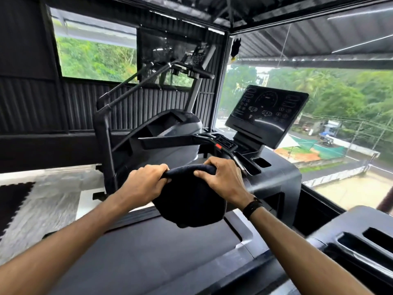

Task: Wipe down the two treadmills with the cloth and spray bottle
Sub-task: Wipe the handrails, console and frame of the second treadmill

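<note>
Both hands gripped a dark cloth (189, 201) by its top edge, left hand (142, 184) and right hand (223, 177) curled around it. It hung over the treadmill (276, 179) belt, below the console (265, 113).

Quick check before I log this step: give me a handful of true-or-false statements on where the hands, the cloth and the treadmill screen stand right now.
1. Both hands grip the cloth. True: the left hand and the right hand each hold its top edge.
2. The cloth is white. False: it is dark, close to black.
3. The right hand holds a spray bottle. False: it holds only the cloth; no bottle is in view.
4. A wristband sits on the right wrist. True.
5. The treadmill screen lies left of the hands. False: it stands up and to their right, by the window.
</note>
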